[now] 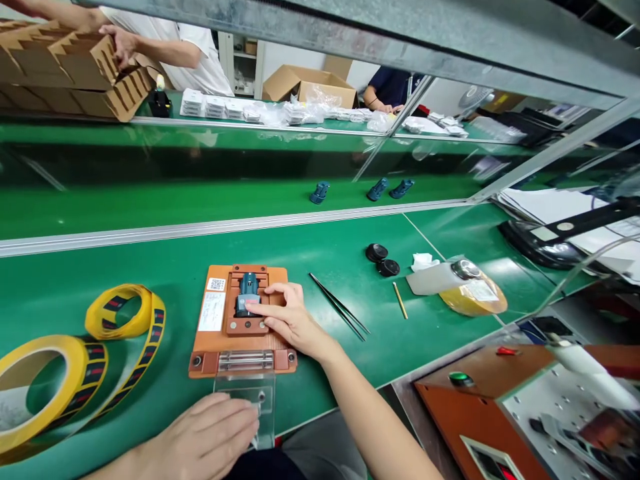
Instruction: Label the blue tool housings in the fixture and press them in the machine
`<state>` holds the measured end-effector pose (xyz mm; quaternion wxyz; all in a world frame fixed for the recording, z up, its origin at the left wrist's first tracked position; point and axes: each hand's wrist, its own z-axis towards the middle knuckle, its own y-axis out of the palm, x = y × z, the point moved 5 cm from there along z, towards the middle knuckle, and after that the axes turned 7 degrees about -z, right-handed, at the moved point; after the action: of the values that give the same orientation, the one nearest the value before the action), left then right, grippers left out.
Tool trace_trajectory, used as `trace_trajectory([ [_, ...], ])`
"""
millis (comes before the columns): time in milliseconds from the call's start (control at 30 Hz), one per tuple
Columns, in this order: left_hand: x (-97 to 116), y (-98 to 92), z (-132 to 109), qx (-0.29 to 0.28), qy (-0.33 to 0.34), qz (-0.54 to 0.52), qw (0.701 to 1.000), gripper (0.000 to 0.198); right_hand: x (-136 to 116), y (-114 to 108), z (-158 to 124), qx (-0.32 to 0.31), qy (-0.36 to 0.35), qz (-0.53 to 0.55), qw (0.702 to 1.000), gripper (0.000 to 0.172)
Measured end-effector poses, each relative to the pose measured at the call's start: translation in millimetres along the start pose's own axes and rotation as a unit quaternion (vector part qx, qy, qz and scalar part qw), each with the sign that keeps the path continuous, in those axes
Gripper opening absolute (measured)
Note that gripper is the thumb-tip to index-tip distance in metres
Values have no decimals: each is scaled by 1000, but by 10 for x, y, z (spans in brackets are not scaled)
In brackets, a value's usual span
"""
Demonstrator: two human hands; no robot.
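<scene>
My right hand (293,319) lies on an orange fixture (210,343), its index fingertip pressing a small blue part (249,288) seated in the fixture's central recess. My left hand (200,437) curls over a clear acrylic plate (245,400) that projects from the fixture's front edge. A pair of black tweezers (340,307) lies just right of my right hand, with a thin wooden stick (400,300) farther right. Two black round caps (383,260) sit beyond them. A printed label and a QR sticker (216,284) mark the fixture's left side.
Yellow patterned tape rolls (125,310) lie left of the fixture on the green bench (340,250). Several blue parts (377,189) stand on a green conveyor behind it. Farther back, a co-worker's hands (117,43) grip a cardboard tray. A control box (475,407) sits at lower right.
</scene>
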<state>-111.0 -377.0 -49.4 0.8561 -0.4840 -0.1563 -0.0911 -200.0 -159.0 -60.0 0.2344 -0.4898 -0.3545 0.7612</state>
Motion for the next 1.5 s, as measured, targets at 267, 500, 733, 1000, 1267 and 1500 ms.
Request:
trace_trajectory([
  [267,-24,117,-89,23,24,1,999,33,-40,26,85,-40,-11,11,999,33],
  [500,-21,79,-95,48,4,-7,999,28,-44,-54,311,11,63,19,998,34],
  [733,-242,-383,241,179,-104,-48,977,48,-323,-85,413,7,120,-165,979,49],
  [1000,-1125,-727,1048,287,-392,-475,733,50,-789,-562,168,101,77,-21,992,51],
  [1267,-910,-633,1358,323,-338,-580,667,45,-631,-563,-63,125,176,358,908,38],
  [1500,-890,-553,1376,325,-339,-596,651,45,-589,-366,-40,192,235,471,828,42],
])
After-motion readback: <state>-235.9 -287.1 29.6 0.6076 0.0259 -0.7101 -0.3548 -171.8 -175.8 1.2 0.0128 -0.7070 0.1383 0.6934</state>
